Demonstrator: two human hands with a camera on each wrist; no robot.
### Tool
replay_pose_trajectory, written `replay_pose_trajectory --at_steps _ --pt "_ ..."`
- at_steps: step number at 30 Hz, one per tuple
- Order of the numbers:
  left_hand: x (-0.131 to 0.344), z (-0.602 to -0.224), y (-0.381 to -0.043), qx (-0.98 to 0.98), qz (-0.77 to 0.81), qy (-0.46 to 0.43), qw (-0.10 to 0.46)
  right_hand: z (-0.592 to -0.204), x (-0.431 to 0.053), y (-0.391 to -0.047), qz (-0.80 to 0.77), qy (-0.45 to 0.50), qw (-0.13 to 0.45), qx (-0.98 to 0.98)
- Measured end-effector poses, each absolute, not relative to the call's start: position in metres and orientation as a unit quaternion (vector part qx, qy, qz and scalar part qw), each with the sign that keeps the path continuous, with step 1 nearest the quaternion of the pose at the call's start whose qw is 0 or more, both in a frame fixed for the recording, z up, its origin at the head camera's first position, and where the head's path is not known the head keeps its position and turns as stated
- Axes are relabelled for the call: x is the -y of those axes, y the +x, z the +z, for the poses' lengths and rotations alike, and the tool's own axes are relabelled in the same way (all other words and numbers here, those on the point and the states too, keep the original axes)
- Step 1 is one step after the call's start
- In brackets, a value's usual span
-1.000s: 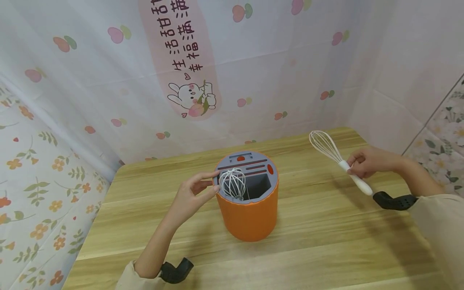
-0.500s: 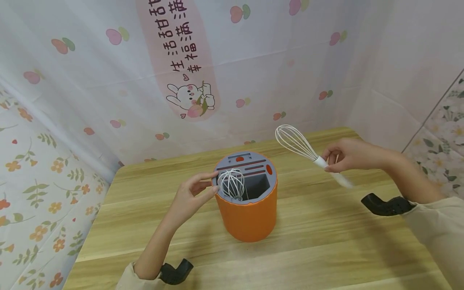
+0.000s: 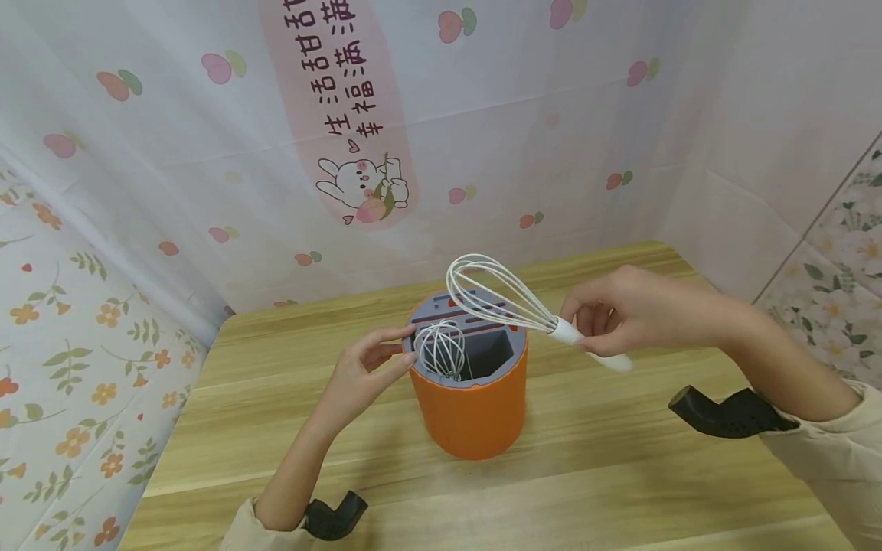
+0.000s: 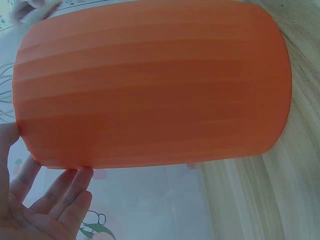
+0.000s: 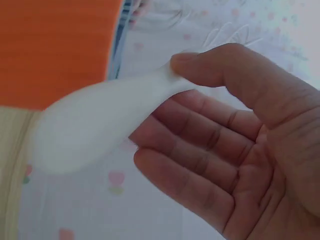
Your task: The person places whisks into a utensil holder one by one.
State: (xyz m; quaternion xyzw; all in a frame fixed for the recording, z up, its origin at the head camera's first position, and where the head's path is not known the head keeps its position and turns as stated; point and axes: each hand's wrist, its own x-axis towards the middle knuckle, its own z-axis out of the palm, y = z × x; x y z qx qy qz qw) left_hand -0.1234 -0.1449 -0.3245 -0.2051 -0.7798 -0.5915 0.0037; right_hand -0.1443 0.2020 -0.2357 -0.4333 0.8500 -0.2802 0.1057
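An orange knife and utensil holder (image 3: 474, 421) with a grey slotted top stands upright on the table. A white wire whisk (image 3: 441, 348) pokes its loops out of the top opening, its lower part hidden inside. My left hand (image 3: 375, 363) touches the left side of the rim with thumb and fingers; in the left wrist view its fingers lie nearly straight against the orange wall (image 4: 155, 90). Right of the holder, my right hand (image 3: 616, 314) pinches a second whisk by its white handle (image 5: 100, 117), below the wire loops (image 3: 499, 295). This whisk is tilted, loops over the holder's back right.
The wooden table (image 3: 289, 428) spreads around the holder. A patterned curtain (image 3: 441, 145) hangs behind its far edge, and flowered cloth (image 3: 76, 367) hangs at the left. Each wrist wears a black mount, such as the right mount (image 3: 730, 413).
My right hand has carried the second whisk leftward, from the right part of the table to the holder, its loops now over the top. The left hand and holder have stayed put.
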Motion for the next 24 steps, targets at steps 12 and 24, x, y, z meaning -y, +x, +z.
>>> replay_pose_trajectory --at_steps 12,24 --pt "0.152 -0.341 -0.133 0.768 -0.602 -0.217 0.029 -0.217 -0.149 -0.134 -0.306 -0.519 0.103 -0.791" --pt "0.148 -0.331 -0.128 0.771 -0.603 -0.203 0.005 -0.219 -0.120 -0.160 -0.331 -0.525 0.104 -0.777"
